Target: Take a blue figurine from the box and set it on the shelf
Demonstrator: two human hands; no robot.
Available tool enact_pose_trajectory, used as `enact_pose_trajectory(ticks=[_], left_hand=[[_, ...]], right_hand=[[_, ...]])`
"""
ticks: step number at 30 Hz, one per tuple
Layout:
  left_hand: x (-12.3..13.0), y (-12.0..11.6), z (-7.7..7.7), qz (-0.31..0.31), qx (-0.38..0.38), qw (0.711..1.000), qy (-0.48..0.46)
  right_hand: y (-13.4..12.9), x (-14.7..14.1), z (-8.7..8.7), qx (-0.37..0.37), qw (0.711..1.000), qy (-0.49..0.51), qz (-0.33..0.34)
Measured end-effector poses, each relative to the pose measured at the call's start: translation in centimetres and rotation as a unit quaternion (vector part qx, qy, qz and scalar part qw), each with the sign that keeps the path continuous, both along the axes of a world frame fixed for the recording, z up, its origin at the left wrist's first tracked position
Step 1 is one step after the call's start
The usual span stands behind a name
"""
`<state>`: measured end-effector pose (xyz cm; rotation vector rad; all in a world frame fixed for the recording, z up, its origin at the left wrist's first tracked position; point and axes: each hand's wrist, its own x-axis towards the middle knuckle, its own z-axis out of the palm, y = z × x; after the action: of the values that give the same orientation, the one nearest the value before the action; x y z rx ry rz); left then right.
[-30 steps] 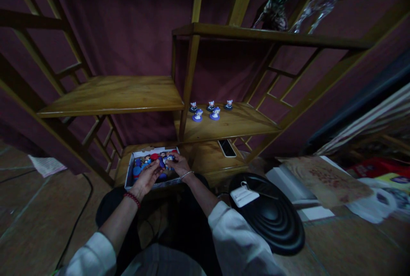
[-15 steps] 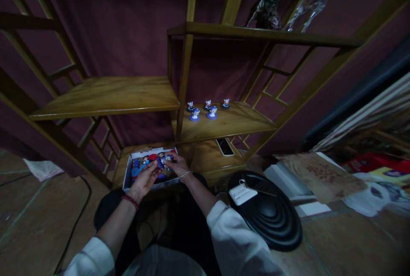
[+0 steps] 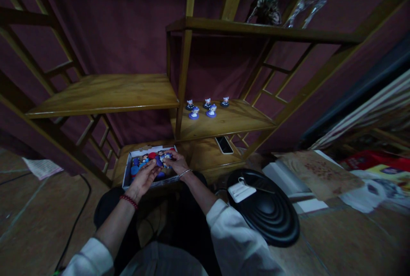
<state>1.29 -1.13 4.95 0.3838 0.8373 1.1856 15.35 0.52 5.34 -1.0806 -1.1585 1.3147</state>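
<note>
Over a shallow white box (image 3: 127,173) on the low shelf, both my hands hold a small white-and-purple figurine (image 3: 165,157). My left hand (image 3: 144,178), with a red bead bracelet at its wrist, pinches the purple base side. On the other side, my right hand (image 3: 177,164) has its fingers closed on the figurine's body. Several colourful figurines, blue and red among them, lie in the box, partly hidden by my hands. On the middle shelf (image 3: 230,123) stand two purple-and-white figurines (image 3: 211,111) in front and three dark-based ones (image 3: 225,102) behind.
A phone (image 3: 224,144) lies right of the box on the low shelf. Beside my right knee is a black ridged round stool (image 3: 269,212) bearing a white card (image 3: 241,191). Cardboard and plastic bags (image 3: 374,195) lie at the right. A cable (image 3: 86,207) crosses the floor at left.
My hands stay over the box with the figurine between them, with barely any finger movement. The view has shifted slightly.
</note>
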Motion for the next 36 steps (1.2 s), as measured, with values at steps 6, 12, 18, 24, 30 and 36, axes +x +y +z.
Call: enact_pose_trajectory(ticks=[6, 12, 18, 24, 30, 36], left_hand=[[-0.1, -0.4, 0.9, 0.009, -0.011, 1.0, -0.002], [0.0, -0.5, 1.3, 0.007, -0.002, 1.0, 0.002], [0.1, -0.7, 1.7, 0.012, 0.005, 1.0, -0.001], [0.0, -1.0, 2.2, 0.024, 0.002, 0.999, -0.028], [-0.2, -1.3, 2.7, 0.018, 0.002, 1.0, -0.021], [-0.1, -1.5, 3.2, 0.019, -0.008, 1.0, -0.009]], right_hand=[[-0.2, -0.2, 0.1, 0.004, 1.0, -0.008, 0.012], [-0.2, 0.0, 0.5, 0.015, 1.0, -0.022, 0.001], [-0.2, 0.1, 0.5, 0.036, 0.999, -0.024, 0.011], [0.1, 0.0, 0.3, 0.027, 0.999, -0.004, 0.02], [0.0, 0.0, 0.5, 0.03, 0.999, -0.001, 0.019], [-0.3, 0.2, 0.9, 0.051, 0.998, -0.016, 0.033]])
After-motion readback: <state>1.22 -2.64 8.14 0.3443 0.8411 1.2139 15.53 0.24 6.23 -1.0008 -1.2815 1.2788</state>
